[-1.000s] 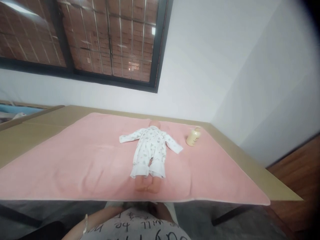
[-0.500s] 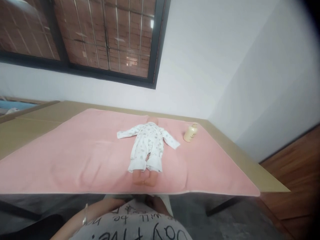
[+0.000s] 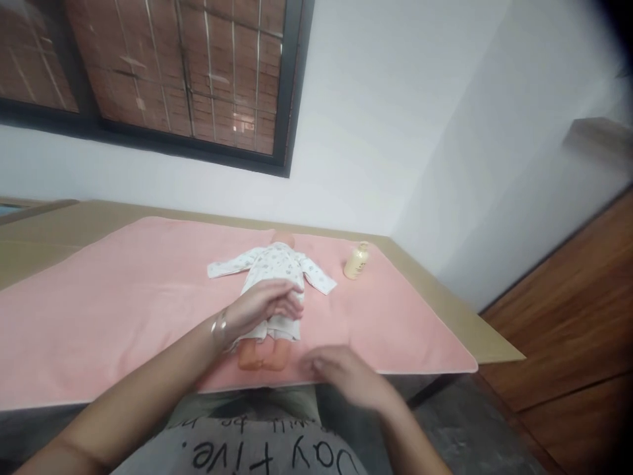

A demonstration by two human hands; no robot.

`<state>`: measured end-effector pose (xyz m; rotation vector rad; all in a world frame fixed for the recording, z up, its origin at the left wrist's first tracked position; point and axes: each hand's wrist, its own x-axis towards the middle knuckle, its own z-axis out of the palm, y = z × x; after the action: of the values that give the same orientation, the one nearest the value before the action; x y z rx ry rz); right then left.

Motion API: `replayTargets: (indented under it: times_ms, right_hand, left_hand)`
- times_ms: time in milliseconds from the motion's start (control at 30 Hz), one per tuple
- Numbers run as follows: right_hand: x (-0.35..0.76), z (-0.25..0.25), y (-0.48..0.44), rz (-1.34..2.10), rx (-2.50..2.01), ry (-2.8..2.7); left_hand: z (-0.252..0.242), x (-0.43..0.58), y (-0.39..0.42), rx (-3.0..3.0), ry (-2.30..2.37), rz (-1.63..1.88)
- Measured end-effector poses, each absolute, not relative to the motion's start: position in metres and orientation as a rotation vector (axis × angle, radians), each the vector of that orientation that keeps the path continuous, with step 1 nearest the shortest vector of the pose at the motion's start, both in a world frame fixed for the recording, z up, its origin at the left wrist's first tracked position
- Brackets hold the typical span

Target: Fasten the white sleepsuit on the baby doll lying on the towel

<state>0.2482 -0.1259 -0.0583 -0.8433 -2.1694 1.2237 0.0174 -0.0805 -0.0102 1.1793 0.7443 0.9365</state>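
A baby doll (image 3: 264, 356) lies on its back in a white printed romper (image 3: 277, 260), its sleeves spread and its bare feet toward me. My left hand (image 3: 267, 305) hovers over the doll's lower body and hides part of the romper. Its fingers are loosely bent and apart, with nothing in them; whether they touch the cloth I cannot tell. Past the doll's feet, on the right, my right hand (image 3: 349, 375) is over the near edge of the mat, blurred, with loosely stretched fingers and nothing visible in them.
The doll rests on a pink mat (image 3: 148, 290) spread over a tan table (image 3: 99, 221). A cream pump bottle (image 3: 356, 262) stands on the mat, right of the doll. Behind are a white wall (image 3: 346, 132) and a barred window (image 3: 198, 72); wooden panelling (image 3: 568, 316) is at the right.
Both hands have come up from below the table edge, the left to over the doll, the right to beside its feet. The view has turned slightly right.
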Motion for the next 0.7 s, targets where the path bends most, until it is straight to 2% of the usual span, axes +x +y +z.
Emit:
replayTargets:
  times_ms: [67,200,400,533,700]
  right_hand:
    - [0.27,-0.043,-0.091,1.035,-0.886,-2.011]
    - [0.311,-0.024,0.013,0.444,-1.09,-1.583]
    - [0.343,-0.002,0.151,-0.17,-1.654,-1.598]
    - [0.329,-0.019,0.189,-0.344,-1.82,-2.02]
    - [0.316,-0.05,0.198,-0.381,-1.86,-2.069]
  left_hand:
    - [-0.01,0.039,-0.04,1.011,0.633,0.957]
    - [-0.02,0.085,0.04,0.679,0.666,0.83]
    - [-0.016,0.161,0.125,0.54,0.767,0.924]
    - [-0.008,0.197,0.161,0.499,0.857,1.023]
    - [-0.013,0.215,0.19,0.421,0.839,1.045]
